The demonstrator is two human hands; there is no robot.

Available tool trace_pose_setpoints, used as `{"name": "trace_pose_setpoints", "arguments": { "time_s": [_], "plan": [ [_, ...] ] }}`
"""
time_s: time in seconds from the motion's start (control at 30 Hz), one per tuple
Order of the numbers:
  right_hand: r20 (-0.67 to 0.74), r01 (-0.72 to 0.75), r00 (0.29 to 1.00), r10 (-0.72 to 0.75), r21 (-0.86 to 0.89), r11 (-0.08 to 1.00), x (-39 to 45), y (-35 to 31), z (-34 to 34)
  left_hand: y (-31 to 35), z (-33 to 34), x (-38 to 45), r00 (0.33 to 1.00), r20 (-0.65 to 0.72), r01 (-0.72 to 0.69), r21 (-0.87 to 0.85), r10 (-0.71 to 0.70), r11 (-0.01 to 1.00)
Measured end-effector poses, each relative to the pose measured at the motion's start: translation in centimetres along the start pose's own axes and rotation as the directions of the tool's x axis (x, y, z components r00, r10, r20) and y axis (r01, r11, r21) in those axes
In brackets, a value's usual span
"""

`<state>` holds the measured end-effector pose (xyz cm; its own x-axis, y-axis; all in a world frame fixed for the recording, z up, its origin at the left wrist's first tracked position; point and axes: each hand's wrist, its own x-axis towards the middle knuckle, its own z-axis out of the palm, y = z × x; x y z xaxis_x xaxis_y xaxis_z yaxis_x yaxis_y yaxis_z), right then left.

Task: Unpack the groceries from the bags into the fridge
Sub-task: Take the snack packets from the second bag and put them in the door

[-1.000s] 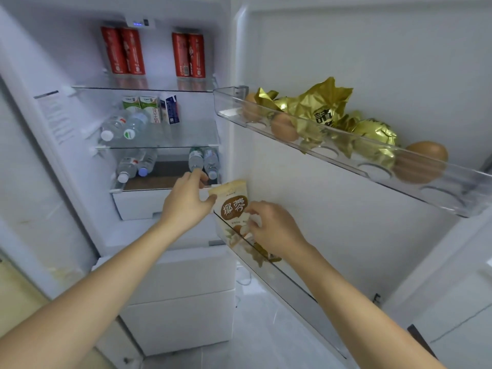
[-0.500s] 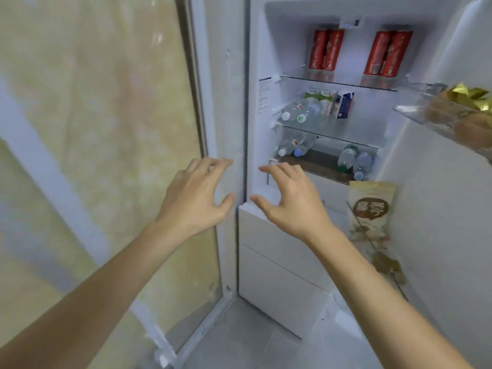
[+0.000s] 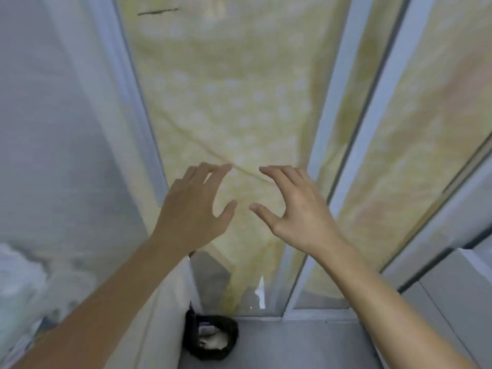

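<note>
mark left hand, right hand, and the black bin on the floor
left hand (image 3: 195, 214): head view, on the back of the hand.
right hand (image 3: 300, 217): head view, on the back of the hand, below the knuckles.
black bin (image 3: 232, 339): head view, on its right rim.

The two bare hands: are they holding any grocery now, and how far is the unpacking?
Done: cannot be judged, since the fridge is out of view. In hand: nothing; the left hand and right hand are open and empty before the yellowish dotted curtain. Left: perhaps the blurred white plastic bag, contents unclear.
</note>
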<state>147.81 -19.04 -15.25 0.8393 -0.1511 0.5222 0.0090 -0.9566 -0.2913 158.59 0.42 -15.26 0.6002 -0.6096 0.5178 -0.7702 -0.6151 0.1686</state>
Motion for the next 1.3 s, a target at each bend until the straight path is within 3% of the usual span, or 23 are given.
{"name": "trace_pose_setpoints", "arguments": {
  "time_s": [0.17,0.33,0.5,0.6,0.67,0.8,1.03,1.17,1.3],
  "plan": [
    [0.113,0.180,0.973,-0.204,0.187,0.966,2.1,-10.2,9.2,-10.1,-3.9,-9.6,0.961,-0.015,0.276,0.103,-0.276,0.956],
    [0.237,0.333,0.874,-0.424,0.342,0.879,2.6,-18.0,18.9,-17.2,-5.6,-20.0,0.839,-0.016,0.540,0.155,-0.544,0.827],
    [0.357,0.377,0.702,-0.616,0.548,0.747,1.2,-23.7,30.9,-22.4,-4.0,-29.8,0.631,-0.012,0.759,0.212,-0.775,0.615],
    [0.434,0.327,0.582,-0.688,0.649,0.687,-0.1,-25.4,37.7,-24.3,-1.9,-34.1,0.410,0.033,0.894,0.184,-0.911,0.409],
    [0.483,0.301,0.489,-0.726,0.688,0.660,-0.6,-26.2,41.9,-25.4,-0.1,-36.2,0.286,0.060,0.942,0.165,-0.956,0.292],
    [0.559,0.326,0.316,-0.767,0.695,0.641,-0.6,-27.5,49.1,-28.1,4.2,-38.3,0.135,0.111,0.972,0.180,-0.985,0.154],
    [0.579,0.485,0.066,-0.813,0.693,0.533,-1.4,-29.2,58.9,-33.8,13.1,-39.9,0.108,0.212,0.966,0.208,-0.971,0.153],
    [0.522,0.590,0.021,-0.852,0.682,0.432,-1.7,-29.7,61.0,-35.4,16.1,-40.7,0.120,0.230,0.937,0.295,-0.966,0.187],
    [0.539,0.594,-0.016,-0.842,0.682,0.425,-0.8,-29.4,61.2,-36.1,17.1,-40.7,0.155,0.205,0.904,0.366,-0.966,0.222]
  ]
}}
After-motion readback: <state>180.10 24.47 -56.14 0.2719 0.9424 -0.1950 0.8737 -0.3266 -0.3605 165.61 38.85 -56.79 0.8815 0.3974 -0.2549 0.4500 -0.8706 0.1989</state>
